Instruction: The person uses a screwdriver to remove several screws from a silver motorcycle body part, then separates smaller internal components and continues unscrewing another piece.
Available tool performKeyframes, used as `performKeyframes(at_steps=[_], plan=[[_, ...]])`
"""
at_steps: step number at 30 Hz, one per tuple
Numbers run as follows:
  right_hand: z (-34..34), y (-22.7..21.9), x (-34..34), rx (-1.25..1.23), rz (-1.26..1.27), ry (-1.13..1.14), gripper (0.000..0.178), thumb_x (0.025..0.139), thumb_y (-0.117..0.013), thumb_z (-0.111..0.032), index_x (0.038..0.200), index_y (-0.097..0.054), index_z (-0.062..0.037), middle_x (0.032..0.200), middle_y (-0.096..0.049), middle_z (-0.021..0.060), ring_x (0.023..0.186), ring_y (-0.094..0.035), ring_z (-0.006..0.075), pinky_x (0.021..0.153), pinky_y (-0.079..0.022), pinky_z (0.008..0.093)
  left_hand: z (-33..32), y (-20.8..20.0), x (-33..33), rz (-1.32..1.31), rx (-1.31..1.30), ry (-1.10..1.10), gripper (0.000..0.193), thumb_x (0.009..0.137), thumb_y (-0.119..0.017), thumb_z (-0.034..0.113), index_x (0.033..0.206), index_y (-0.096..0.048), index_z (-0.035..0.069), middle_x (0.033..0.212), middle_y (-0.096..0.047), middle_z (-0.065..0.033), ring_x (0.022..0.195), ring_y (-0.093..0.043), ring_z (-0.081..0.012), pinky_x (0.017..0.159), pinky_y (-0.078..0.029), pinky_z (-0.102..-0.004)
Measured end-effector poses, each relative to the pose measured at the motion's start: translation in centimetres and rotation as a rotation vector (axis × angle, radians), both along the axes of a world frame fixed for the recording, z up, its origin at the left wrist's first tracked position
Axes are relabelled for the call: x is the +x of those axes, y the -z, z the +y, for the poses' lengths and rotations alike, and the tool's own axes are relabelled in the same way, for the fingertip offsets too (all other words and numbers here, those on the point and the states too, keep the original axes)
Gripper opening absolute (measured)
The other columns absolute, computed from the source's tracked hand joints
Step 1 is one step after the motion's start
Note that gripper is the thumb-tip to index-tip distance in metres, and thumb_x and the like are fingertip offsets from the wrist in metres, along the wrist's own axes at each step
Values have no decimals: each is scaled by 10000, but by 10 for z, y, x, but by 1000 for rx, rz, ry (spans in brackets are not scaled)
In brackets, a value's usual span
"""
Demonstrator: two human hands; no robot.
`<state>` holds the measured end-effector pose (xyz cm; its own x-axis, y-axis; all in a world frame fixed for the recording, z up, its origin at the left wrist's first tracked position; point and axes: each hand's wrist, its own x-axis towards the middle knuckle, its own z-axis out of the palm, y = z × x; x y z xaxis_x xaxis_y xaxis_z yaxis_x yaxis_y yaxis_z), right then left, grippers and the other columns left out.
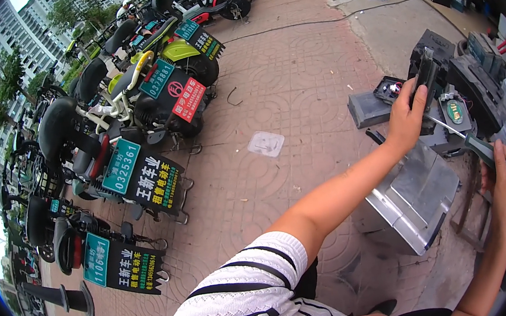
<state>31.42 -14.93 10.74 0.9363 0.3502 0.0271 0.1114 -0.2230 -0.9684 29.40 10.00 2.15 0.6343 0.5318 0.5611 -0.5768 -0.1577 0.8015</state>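
My left hand [406,120] reaches out at the right with its fingers wrapped round a long dark piece [426,71], held up at a slant; its exact kind I cannot make out. My right hand [502,168] grips a screwdriver [480,148] by its dark handle. The metal shaft points up and left, its tip end near the lower end of the dark piece; whether they touch I cannot tell. Behind the shaft lies a grey housing with a green oval badge [454,112]. Just below my left hand rests a silver metal case [423,179].
Black plastic cases [476,92] and a grey box [370,109] crowd the right side. A small black tray with wires [388,88] sits beside them. Parked electric scooters [134,103] line the left of the paved ground [293,72]. A cable [306,24] crosses the paving.
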Motion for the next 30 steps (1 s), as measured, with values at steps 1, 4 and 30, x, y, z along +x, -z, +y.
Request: performKeyframes(at_steps=[1,4,30], plan=[[-1,-2,0,-83,34,-11,296,920,-656,-252,1123,-587,-48,974,-561,-2,654,-428,35,582,-355,186,0,1,0,1,-17,-3,449,1017,-482,355,1238,-530,-32,1063,-638,-174,983,-602,-246,891,-446,-325],[-1,5,-4,-146,-233,8,342,918,-654,-305,1135,-589,-48,899,-550,-6,652,-448,47,597,-373,195,-3,-5,2,-17,-36,15,427,1023,-473,361,1213,-542,-14,1011,-612,-113,942,-548,-187,864,-435,-298],[9,12,-12,-98,-499,76,309,955,-599,-345,1103,-590,-74,753,-506,-41,579,-411,14,494,-308,184,-1,-1,3,-30,-42,39,377,1034,-461,355,1151,-558,11,928,-558,-22,866,-470,-110,792,-415,-254]])
